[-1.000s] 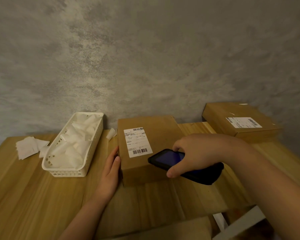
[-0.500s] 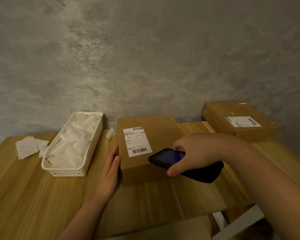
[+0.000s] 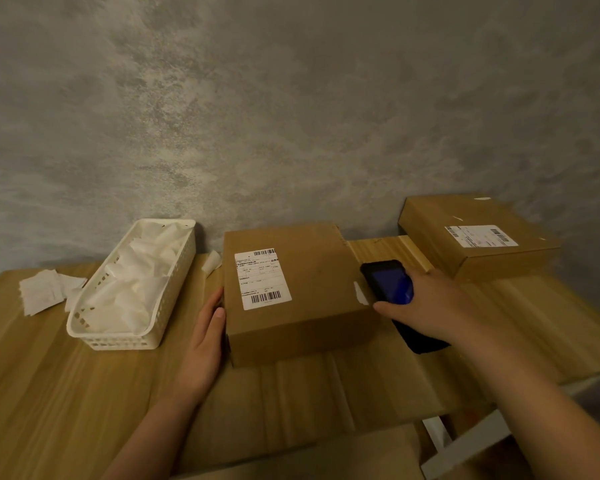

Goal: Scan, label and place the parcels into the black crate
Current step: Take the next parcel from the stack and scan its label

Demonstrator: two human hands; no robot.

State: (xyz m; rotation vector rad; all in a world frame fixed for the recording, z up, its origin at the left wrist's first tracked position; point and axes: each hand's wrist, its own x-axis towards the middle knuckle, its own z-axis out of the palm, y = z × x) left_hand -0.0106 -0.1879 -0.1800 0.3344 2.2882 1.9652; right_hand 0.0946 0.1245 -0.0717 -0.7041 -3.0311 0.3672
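A labelled cardboard parcel (image 3: 291, 289) lay flat on the counter (image 3: 84, 393). Its left side was touched by the straight fingers of the left hand (image 3: 205, 344). Just right of the parcel, a dark scanner (image 3: 390, 284) was gripped by the right hand (image 3: 426, 303).

The left hand (image 3: 205, 341) lies flat with straight fingers, its fingertips touching the left side of the brown cardboard parcel (image 3: 302, 299). The right hand (image 3: 426, 306), its bare forearm reaching in from the lower right, grips a black handheld scanner (image 3: 388, 282) from above.
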